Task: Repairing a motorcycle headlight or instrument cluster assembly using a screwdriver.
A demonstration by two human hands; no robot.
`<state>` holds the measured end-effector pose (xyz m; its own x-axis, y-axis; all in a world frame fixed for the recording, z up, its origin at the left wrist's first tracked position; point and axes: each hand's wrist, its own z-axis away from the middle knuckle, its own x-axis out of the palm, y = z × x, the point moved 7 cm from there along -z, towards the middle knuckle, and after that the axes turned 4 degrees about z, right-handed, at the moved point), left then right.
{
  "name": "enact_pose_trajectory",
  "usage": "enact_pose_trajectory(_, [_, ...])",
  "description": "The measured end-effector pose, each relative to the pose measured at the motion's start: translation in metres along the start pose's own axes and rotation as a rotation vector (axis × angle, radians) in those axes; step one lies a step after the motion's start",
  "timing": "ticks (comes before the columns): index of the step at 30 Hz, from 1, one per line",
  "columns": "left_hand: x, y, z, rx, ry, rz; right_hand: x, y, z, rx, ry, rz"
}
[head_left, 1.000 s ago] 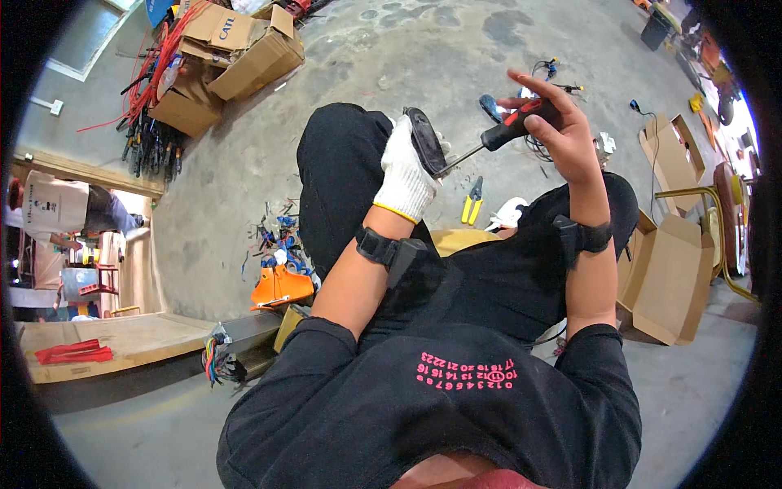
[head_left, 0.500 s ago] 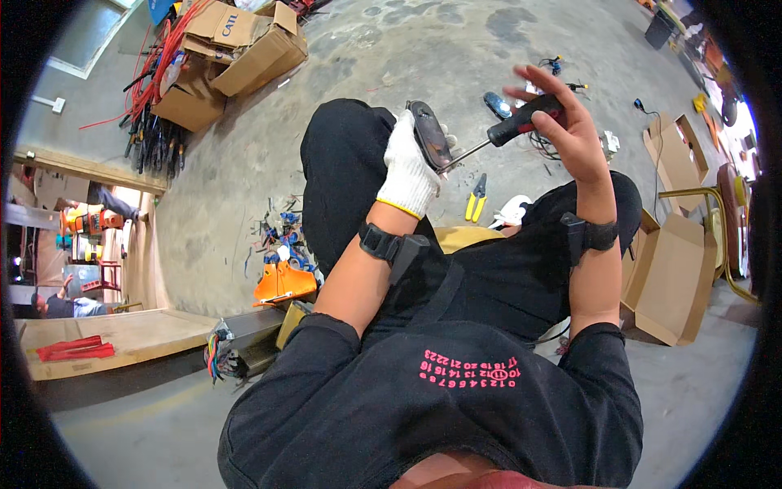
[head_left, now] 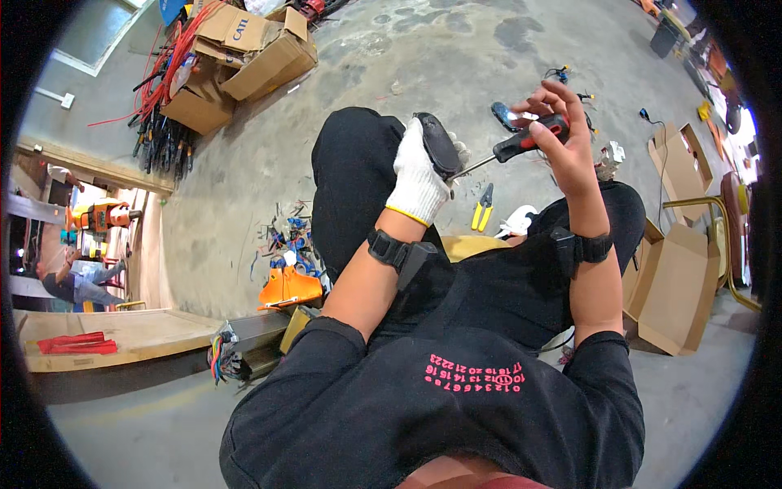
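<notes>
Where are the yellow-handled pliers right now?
The yellow-handled pliers lie on the concrete floor between the person's knees, just below the screwdriver.

1. Up at the top left, brown cardboard boxes (head_left: 244, 61) sit heaped on the concrete floor, flaps open, one bearing dark printed lettering.
2. Over on the right, an open brown cardboard box (head_left: 672, 285) lies tipped beside the person's knee.
3. Behind it, a smaller brown carton (head_left: 680, 159) stands open.
</notes>
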<state>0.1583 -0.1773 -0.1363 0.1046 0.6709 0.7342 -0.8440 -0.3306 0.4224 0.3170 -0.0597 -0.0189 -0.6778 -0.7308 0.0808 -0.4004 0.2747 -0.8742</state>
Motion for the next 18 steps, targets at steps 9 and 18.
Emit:
enact_pose_trajectory(9, [0.006, -0.004, -0.004, -0.001, -0.125, -0.023, -0.035, 0.008, 0.000, 0.005, 0.332, -0.132])
enact_pose_trajectory(18, [0.004, -0.002, -0.005, 0.040, -0.135, -0.142, -0.026, 0.013, 0.003, -0.014, 0.300, -0.096])
